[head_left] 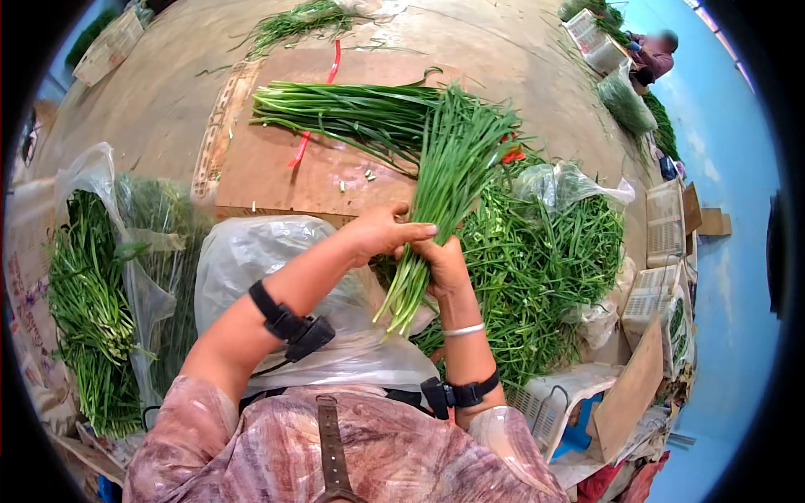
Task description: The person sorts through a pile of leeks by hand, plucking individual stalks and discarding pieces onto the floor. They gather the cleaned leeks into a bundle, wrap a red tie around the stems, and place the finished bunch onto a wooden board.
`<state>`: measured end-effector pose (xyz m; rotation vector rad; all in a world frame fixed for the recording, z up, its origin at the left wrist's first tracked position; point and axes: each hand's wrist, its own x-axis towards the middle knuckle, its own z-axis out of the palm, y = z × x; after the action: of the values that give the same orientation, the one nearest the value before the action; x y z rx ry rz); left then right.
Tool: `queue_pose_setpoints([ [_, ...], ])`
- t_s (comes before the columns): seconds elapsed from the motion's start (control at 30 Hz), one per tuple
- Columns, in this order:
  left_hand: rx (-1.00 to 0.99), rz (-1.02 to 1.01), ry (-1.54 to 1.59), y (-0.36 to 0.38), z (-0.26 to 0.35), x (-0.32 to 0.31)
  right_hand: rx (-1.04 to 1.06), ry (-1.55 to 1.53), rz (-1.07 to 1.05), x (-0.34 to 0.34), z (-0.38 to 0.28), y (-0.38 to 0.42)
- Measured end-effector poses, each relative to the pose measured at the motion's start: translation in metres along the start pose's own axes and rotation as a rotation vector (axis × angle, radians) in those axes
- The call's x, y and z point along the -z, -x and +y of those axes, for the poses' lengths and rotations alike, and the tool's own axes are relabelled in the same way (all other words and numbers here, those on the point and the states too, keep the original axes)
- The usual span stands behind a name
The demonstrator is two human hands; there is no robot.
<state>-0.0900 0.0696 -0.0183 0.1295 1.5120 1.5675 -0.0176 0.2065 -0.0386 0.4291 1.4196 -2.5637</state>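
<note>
A bunch of long green Chinese chives (457,147) is in front of me, pale stem ends toward my body and leaves pointing away. Around the stems near the lower end is my right hand (446,264), closed on them. My left hand (386,231) meets the same bunch from the left, its thumb across the stems and its other fingers partly hidden. Another bunch of chives (348,107) lies sideways on the brown board (277,180), over a red strip (300,149). The held leaves overlap its right end.
Loose chives (537,277) are heaped at my right beside clear plastic (558,184). More chives (88,310) stand in plastic at left. White plastic (251,260) covers my lap. Crates (650,302) line the right wall; a co-worker (654,57) sits far right.
</note>
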Motion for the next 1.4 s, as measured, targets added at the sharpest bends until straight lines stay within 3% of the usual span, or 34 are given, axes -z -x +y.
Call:
queue_pose_setpoints([
  [0.13, 0.062, -0.171, 0.215, -0.022, 0.001, -0.011, -0.018, 0.177, 0.017, -0.007, -0.008, 0.018],
  [0.2, -0.289, -0.325, 0.580, -0.026, 0.008, -0.022, 0.031, 0.325, -0.006, -0.009, -0.008, 0.021],
  [0.27, -0.408, -0.378, 0.610, -0.027, 0.028, -0.020, 0.038, 0.372, -0.023, -0.010, -0.012, 0.018],
  [0.33, -0.583, -0.251, 0.431, -0.016, 0.050, -0.016, 0.380, 0.557, 0.048, -0.014, -0.018, 0.009],
  [0.37, -0.688, -0.172, 0.332, -0.011, 0.063, -0.016, 0.526, 0.848, -0.036, 0.008, -0.019, -0.010],
  [0.47, -0.913, -0.068, 0.013, 0.007, 0.113, -0.005, 0.482, 0.844, -0.024, -0.041, -0.076, -0.016],
  [0.5, -0.961, -0.064, -0.055, 0.013, 0.128, -0.003, 0.685, 0.925, -0.072, -0.046, -0.089, -0.025],
  [0.53, -1.009, -0.060, -0.125, 0.016, 0.140, -0.001, 0.711, 0.816, -0.148, -0.050, -0.096, -0.038],
  [0.6, -1.072, -0.009, -0.170, 0.011, 0.149, 0.003, 0.773, 0.983, -0.299, -0.048, -0.114, -0.063],
  [0.67, -1.136, 0.049, -0.218, 0.004, 0.153, 0.014, 0.851, 0.927, -0.312, -0.053, -0.115, -0.080],
  [0.73, -1.251, 0.300, -0.566, -0.016, 0.139, 0.031, 0.918, 0.868, -0.323, -0.049, -0.105, -0.098],
  [0.8, -1.264, 0.367, -0.649, -0.048, 0.116, 0.052, 0.735, 0.881, -0.339, -0.033, -0.084, -0.123],
  [0.83, -1.247, 0.346, -0.674, -0.051, 0.109, 0.057, 0.774, 1.076, -0.270, -0.033, -0.080, -0.127],
  [0.87, -1.228, 0.322, -0.699, -0.054, 0.103, 0.061, 0.774, 1.075, -0.272, -0.033, -0.078, -0.132],
  [0.9, -0.949, 0.179, -0.263, -0.045, 0.105, 0.053, 0.820, 1.165, -0.201, -0.036, -0.078, -0.132],
  [0.93, -0.942, 0.181, -0.259, -0.047, 0.109, 0.055, 0.861, 1.254, -0.129, -0.039, -0.078, -0.132],
  [0.97, -1.012, 0.262, -0.402, -0.052, 0.116, 0.058, 0.740, 0.999, -0.189, -0.043, -0.080, -0.133],
  [1.0, -1.085, 0.343, -0.552, -0.052, 0.125, 0.057, 0.741, 0.998, -0.192, -0.043, -0.081, -0.135],
  [1.07, -1.025, 0.282, -0.454, -0.048, 0.138, 0.050, 1.033, 0.974, -0.148, -0.045, -0.088, -0.141],
  [1.1, -1.020, 0.208, -0.372, -0.044, 0.145, 0.044, 0.912, 0.951, -0.116, -0.046, -0.093, -0.142],
  [1.17, -1.034, 0.076, -0.275, -0.029, 0.162, 0.031, 0.901, 0.807, -0.124, -0.051, -0.101, -0.133],
  [1.2, -1.034, 0.077, -0.275, -0.027, 0.168, 0.028, 0.889, 0.662, -0.129, -0.055, -0.106, -0.128],
  [1.27, -1.098, 0.152, -0.436, -0.030, 0.179, 0.024, 0.893, 0.663, -0.113, -0.059, -0.118, -0.115],
  [1.3, -1.119, 0.093, -0.432, -0.034, 0.185, 0.023, 0.772, 0.484, -0.145, -0.060, -0.121, -0.110],
  [1.33, -1.161, 0.239, -0.534, -0.035, 0.183, 0.025, 0.650, 0.307, -0.175, -0.058, -0.125, -0.106],
  [1.4, -1.112, 0.130, -0.243, -0.027, 0.189, 0.034, 0.663, 0.174, -0.156, -0.052, -0.130, -0.102],
])
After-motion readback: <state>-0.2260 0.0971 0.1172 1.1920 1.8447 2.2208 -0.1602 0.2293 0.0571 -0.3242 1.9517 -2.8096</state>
